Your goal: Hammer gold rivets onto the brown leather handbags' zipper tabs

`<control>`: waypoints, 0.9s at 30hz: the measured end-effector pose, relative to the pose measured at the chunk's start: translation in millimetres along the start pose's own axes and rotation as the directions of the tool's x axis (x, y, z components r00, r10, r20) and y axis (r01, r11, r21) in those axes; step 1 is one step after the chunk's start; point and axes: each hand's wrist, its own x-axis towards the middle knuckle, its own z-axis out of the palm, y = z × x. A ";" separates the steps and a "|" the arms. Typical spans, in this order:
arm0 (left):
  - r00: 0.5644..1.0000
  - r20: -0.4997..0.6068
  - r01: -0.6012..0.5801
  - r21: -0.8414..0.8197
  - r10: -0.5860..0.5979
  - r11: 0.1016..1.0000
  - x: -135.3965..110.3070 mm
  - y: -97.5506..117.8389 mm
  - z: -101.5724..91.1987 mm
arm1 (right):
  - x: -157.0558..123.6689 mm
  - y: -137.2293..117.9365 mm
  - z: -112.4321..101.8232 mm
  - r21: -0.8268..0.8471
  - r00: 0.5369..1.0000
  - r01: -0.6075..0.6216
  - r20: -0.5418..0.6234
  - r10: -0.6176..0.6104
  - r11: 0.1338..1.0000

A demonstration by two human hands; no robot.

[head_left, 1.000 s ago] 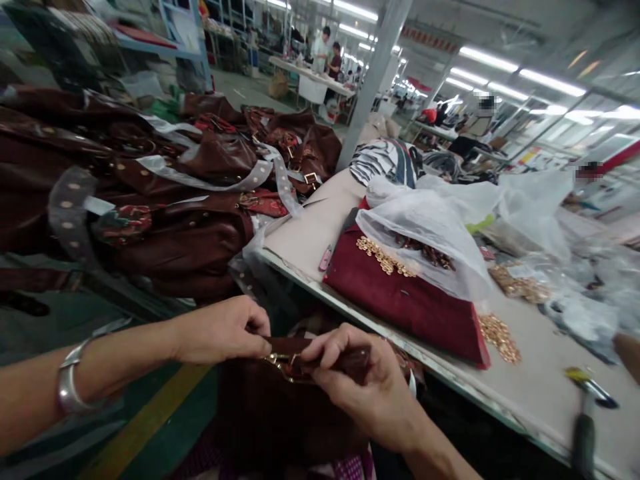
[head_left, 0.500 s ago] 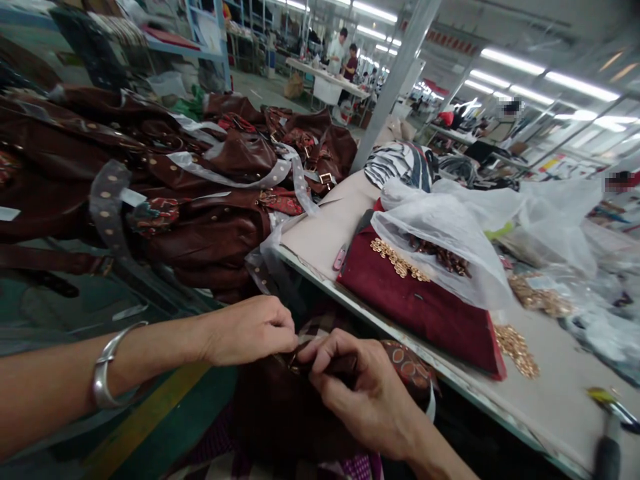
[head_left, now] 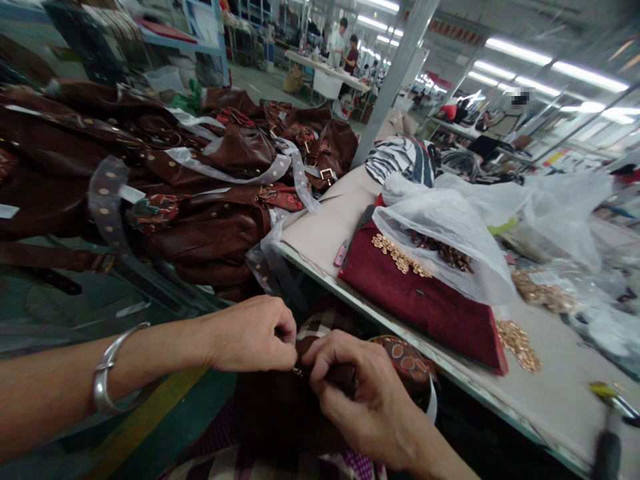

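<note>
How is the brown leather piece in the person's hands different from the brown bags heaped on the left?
The brown leather piece sits low, below the table edge, pinched by the left hand and right hand. The heaped bags lie higher, with no hand on them. The heaped bags show buckles and pale plastic strips, whereas the brown leather piece is mostly hidden by the hands. Both look like the same dark reddish-brown leather.

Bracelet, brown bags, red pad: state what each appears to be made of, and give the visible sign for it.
Bracelet: probably silver-toned metal, polished; it glints.
Brown bags: leather or imitation; smooth sheen, metal studs.
Red pad: likely velvety cloth; matte, no shine.
</note>
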 end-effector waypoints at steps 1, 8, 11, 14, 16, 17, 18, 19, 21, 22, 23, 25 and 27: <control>1.000 -0.001 0.001 -0.002 -0.001 1.000 0.0 0.3 0.0 | -0.4 0.0 0.5 0.000 1.000 0.007 -0.006 -0.007 1.000; 0.999 0.030 0.014 -0.029 -0.013 0.999 -0.6 -2.3 -0.1 | -2.2 -1.1 -2.2 0.026 0.996 0.026 -0.081 -0.024 0.999; 1.000 0.025 -0.004 -0.033 0.005 0.999 -1.0 -2.0 -1.0 | -2.3 -1.3 -4.3 0.027 0.998 -0.023 -0.064 0.025 0.999; 0.999 0.035 -0.022 -0.056 0.024 0.998 -2.2 -0.5 -1.3 | -1.6 -1.0 -4.3 0.028 0.997 -0.066 -0.041 0.067 0.997; 0.999 0.034 -0.003 -0.049 0.004 0.999 -2.9 -0.2 -0.5 | -1.1 -0.8 -3.9 0.027 0.995 -0.095 -0.034 0.096 0.995; 0.999 0.032 0.015 -0.043 -0.013 0.999 -3.2 -0.5 0.0 | -1.0 -0.8 -3.6 0.026 0.994 -0.107 -0.031 0.108 0.994; 0.999 0.028 0.029 -0.037 -0.028 0.999 -3.2 -1.1 0.7 | -0.9 -0.9 -3.4 0.025 0.993 -0.115 -0.026 0.116 0.993; 0.999 0.025 0.042 -0.036 -0.041 0.999 -3.2 -1.9 1.3 | -0.9 -1.0 -3.3 0.027 0.992 -0.124 -0.022 0.125 0.992; 0.998 0.022 0.052 -0.033 -0.051 0.998 -2.7 -3.9 2.2 | -0.8 -1.1 -3.3 0.032 0.990 -0.136 -0.015 0.137 0.990; 0.999 0.022 0.050 -0.033 -0.049 0.998 -2.4 -4.9 2.5 | -0.8 -1.0 -3.4 0.041 0.989 -0.144 -0.014 0.145 0.989; 0.999 0.022 0.049 -0.032 -0.048 0.998 -2.0 -5.7 2.8 | -0.7 -0.7 -3.6 0.057 0.988 -0.155 -0.011 0.156 0.986; 0.999 0.022 0.047 -0.035 -0.046 0.998 -1.4 -7.1 3.2 | -0.8 0.7 -4.1 0.122 0.981 -0.193 0.018 0.192 0.974; 0.999 0.021 0.045 -0.041 -0.044 0.998 -0.9 -7.7 3.6 | -1.2 3.4 -4.7 0.226 0.968 -0.248 0.087 0.234 0.942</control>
